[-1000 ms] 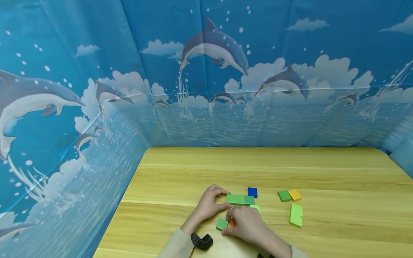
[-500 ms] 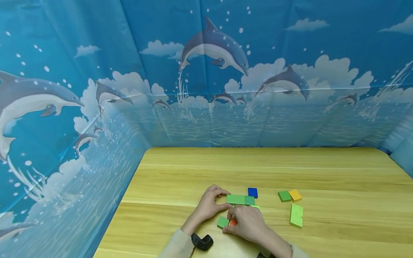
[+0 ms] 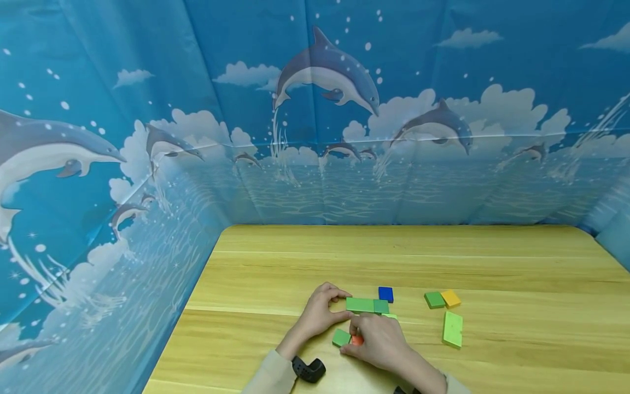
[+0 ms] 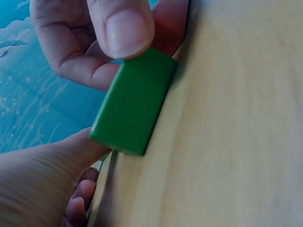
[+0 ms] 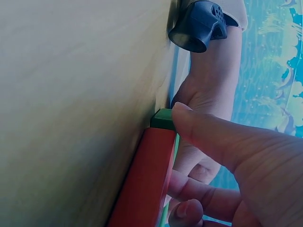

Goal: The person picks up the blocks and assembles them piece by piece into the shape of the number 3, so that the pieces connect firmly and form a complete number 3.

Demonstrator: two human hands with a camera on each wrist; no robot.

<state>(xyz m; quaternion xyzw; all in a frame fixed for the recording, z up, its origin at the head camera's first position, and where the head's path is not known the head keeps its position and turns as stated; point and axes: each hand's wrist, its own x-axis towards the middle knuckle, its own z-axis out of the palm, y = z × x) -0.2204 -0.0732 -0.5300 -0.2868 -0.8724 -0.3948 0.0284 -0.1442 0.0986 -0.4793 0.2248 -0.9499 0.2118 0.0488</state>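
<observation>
My left hand holds the left end of a long light green block. A darker green block joins the long block's right end. My right hand pinches a red block, partly covered in the head view. Against the red block's left side lies a small green block. The right thumb tip reaches its corner in both wrist views. Part of a yellow-green piece shows behind the right hand, mostly hidden.
Beyond the joined row lies a blue square block. To the right, a green block and an orange-yellow block touch at a corner. Nearer lies a yellow-green rectangular block. All rest on the wooden table.
My right hand, the red block and the small green block beside it have slid slightly to the right together. My left hand stays in nearly the same place.
</observation>
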